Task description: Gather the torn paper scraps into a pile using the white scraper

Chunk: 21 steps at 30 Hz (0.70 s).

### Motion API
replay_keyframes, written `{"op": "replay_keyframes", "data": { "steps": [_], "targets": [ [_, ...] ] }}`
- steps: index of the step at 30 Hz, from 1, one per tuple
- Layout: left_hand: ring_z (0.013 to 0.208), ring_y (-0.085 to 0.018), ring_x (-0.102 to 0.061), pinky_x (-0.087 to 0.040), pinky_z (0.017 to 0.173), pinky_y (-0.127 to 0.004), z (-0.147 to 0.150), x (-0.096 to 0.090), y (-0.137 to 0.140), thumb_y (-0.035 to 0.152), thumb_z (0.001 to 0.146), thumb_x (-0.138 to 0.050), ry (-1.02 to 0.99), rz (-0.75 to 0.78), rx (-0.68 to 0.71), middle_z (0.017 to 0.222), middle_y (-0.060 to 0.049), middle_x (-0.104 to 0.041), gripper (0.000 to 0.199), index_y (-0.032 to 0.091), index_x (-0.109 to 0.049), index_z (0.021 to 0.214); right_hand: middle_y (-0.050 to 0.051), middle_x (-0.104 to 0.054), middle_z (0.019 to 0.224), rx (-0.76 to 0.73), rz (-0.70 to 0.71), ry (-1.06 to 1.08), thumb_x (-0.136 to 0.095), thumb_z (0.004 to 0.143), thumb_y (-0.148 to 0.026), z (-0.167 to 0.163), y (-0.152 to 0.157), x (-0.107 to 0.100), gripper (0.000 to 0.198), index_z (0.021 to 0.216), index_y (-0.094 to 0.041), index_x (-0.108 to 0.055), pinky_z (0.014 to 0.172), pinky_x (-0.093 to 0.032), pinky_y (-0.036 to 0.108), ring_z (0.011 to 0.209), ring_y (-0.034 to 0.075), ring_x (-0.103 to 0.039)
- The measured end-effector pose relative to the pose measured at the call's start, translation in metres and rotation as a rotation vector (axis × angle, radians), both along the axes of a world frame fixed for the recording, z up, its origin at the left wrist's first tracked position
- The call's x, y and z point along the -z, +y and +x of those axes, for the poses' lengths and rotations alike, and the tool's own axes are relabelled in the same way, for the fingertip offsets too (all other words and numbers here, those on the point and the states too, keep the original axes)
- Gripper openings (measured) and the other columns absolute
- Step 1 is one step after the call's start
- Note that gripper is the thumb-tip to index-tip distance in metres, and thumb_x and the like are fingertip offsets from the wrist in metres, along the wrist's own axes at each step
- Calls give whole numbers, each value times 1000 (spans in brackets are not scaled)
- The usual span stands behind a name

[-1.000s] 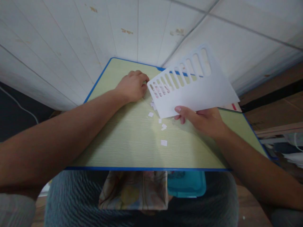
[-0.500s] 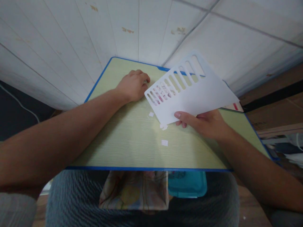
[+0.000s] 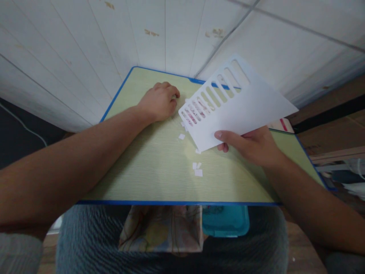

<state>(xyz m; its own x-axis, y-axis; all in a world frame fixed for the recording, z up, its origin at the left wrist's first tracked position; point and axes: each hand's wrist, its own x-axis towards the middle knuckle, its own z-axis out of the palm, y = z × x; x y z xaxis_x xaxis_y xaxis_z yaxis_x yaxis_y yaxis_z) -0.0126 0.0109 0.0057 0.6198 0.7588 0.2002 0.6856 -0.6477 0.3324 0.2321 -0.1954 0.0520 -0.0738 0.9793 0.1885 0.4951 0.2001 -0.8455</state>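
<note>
My right hand [image 3: 251, 146] grips the lower edge of a white sheet [image 3: 242, 110], thumb on top and fingers beneath. A row of rounded slots, growing longer towards the right, is cut along the sheet's far side. The sheet is tilted above the table, and something with a pink pattern shows through its smaller slots. My left hand [image 3: 159, 102] rests on the table left of the sheet with its fingers curled; what lies inside them, if anything, is hidden. Small white paper pieces [image 3: 199, 172] lie scattered on the tabletop near the sheet's lower corner.
The pale green table [image 3: 159, 167] has a blue rim and stands against a white panelled wall [image 3: 182, 34]. Below its front edge are a patterned fabric box [image 3: 162, 232] and a turquoise tray [image 3: 225, 222]. Brown cardboard boxes [image 3: 333, 133] stand at the right.
The white sheet and my right hand have shifted slightly right. More paper pieces now lie near the front piece and by the sheet's left corner. My left hand has hardly moved.
</note>
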Motion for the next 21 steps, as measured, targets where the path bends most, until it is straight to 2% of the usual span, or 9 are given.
{"op": "replay_keyframes", "data": {
  "steps": [4,7,11,15,18,21],
  "targets": [
    [143,-33,-54,-43,132,-56,2,6,5,39,111,-52,-20,12,-7,152,-12,-71,43,20,-73,145,3,-76,63,-54,-61,-26,-92,97,-44,-1,0,2,38,70,-26,-72,55,-64,34,56,21,-72],
    [143,-37,-58,-45,129,-59,1,13,12,43,110,-53,-63,36,11,149,-14,-72,44,20,-75,141,3,-75,63,-129,-126,34,-93,96,-41,-7,-5,0,34,73,-25,-73,52,-62,31,55,20,-72],
    [143,-38,-60,-49,129,-59,-3,18,17,46,106,-55,-82,55,49,148,-11,-74,46,28,-76,142,3,-76,65,-200,-226,138,-91,95,-36,-13,-11,-6,28,76,-23,-75,49,-60,27,53,18,-71],
    [143,-34,-58,-49,131,-59,-4,16,14,41,105,-57,-83,65,40,149,-6,-75,46,32,-74,147,2,-72,61,-133,-230,171,-91,87,-33,-9,-9,-10,27,71,-22,-73,47,-59,29,52,18,-68],
    [142,-32,-59,-48,134,-58,-1,11,8,31,108,-51,-45,61,5,154,-9,-72,43,28,-76,142,0,-69,59,-62,-250,253,-89,77,-28,-5,-4,-9,21,71,-22,-70,39,-49,27,46,16,-58],
    [145,-33,-60,-47,135,-55,2,5,3,27,107,-50,-6,51,-30,156,-13,-71,45,23,-76,144,0,-68,60,-53,-359,265,-87,72,-24,-4,-2,-8,18,72,-21,-69,39,-46,25,46,14,-56]
  ]
}}
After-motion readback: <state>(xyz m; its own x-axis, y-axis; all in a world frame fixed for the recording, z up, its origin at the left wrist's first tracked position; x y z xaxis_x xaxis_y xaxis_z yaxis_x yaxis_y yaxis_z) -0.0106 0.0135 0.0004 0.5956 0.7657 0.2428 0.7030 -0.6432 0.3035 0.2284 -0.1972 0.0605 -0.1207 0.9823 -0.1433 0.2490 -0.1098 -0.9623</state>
